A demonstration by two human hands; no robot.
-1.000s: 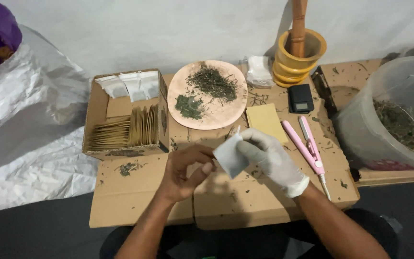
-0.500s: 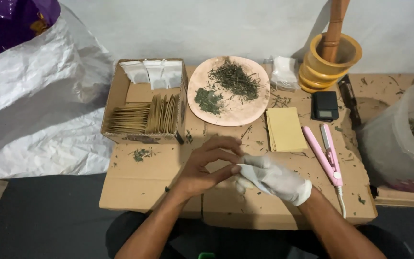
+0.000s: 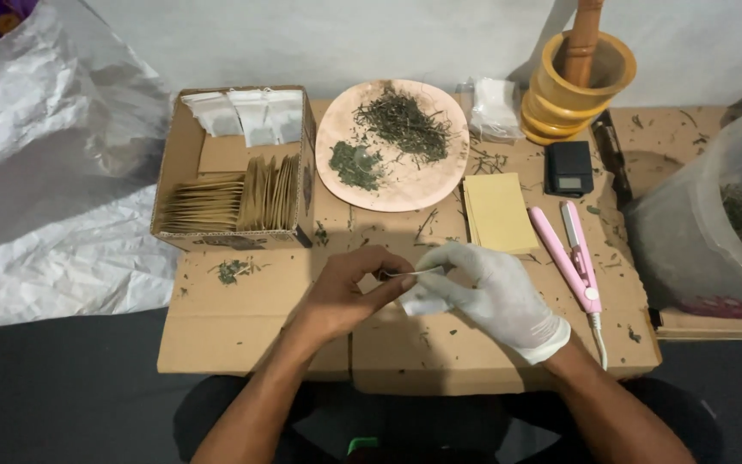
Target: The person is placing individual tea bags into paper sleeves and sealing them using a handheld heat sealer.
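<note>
Cardboard (image 3: 242, 326) below, both hands now pinch the white sachet (image 3: 422, 296) flatter.

We are looking at a flattened cardboard sheet (image 3: 251, 331) carrying an open cardboard box (image 3: 184, 176), a pink plate (image 3: 414, 191), yellow envelopes (image 3: 498, 212), a pink sealing iron (image 3: 565, 253), a black pocket scale (image 3: 568, 168) and a yellow mortar (image 3: 575, 94).

You're holding one small white filter bag (image 3: 416, 290), limp and crumpled, edge-on above the cardboard, pinched at its top edge.
</note>
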